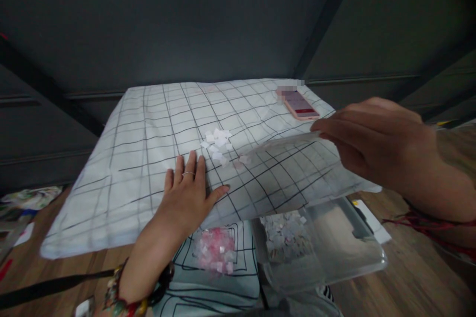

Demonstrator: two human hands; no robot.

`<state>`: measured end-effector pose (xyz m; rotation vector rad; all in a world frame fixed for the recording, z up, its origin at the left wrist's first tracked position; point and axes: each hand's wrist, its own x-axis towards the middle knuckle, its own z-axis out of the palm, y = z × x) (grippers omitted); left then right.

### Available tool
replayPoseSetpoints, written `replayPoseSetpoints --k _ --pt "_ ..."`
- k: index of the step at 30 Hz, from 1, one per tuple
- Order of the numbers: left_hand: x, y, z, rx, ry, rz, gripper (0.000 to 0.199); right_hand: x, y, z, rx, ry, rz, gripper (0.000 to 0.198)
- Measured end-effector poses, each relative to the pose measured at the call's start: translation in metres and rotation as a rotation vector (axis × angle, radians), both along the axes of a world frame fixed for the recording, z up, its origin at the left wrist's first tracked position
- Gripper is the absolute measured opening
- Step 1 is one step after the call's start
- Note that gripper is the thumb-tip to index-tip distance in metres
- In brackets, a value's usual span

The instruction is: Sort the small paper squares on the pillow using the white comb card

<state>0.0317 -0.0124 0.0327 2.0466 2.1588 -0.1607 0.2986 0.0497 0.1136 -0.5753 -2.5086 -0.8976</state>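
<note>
My left hand (188,195) lies flat on a white checked cloth (148,124), fingers spread, holding nothing. Just beyond its fingertips is a small pile of white paper squares (217,142). On the right, my right hand (379,143) is raised over the cloth, thumb and fingers pinched on the edge of a thin see-through plastic sheet (282,158). The sheet slants down toward the left hand; whether it is a flat sheet or a bag I cannot tell. A few pale bits (241,161) show faintly near its left end.
A pink-cased phone (301,105) lies at the back right of the cloth. Below the front edge are a clear plastic box (334,257) with many small paper pieces (286,233) and a pink-and-clear heap (215,252) on a green patterned cloth (241,287). A dark panel (186,25) stands behind.
</note>
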Motion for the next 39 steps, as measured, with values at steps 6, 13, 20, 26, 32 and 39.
replayPoseSetpoints --k 6,13,20,26,32,39 --pt "0.001 0.000 0.002 0.017 -0.012 -0.011 0.083 0.003 0.003 -0.005 0.013 -0.050 -0.043 0.024" --pt "0.001 0.000 0.001 0.034 -0.005 -0.021 0.083 0.003 0.012 -0.009 0.026 0.001 -0.182 0.020" --pt "0.005 0.002 0.003 -0.003 0.016 -0.009 0.082 -0.005 0.014 -0.014 0.065 -0.030 -0.132 0.023" --pt "0.005 0.001 0.003 0.006 0.019 -0.008 0.082 -0.015 0.006 -0.010 0.009 -0.031 -0.006 0.025" --pt "0.002 0.000 -0.002 0.047 0.006 -0.023 0.083 -0.009 -0.006 -0.006 0.059 0.016 0.000 0.025" --pt "0.003 0.001 0.001 0.007 0.009 -0.007 0.082 -0.020 0.013 -0.014 0.043 -0.034 -0.150 0.027"
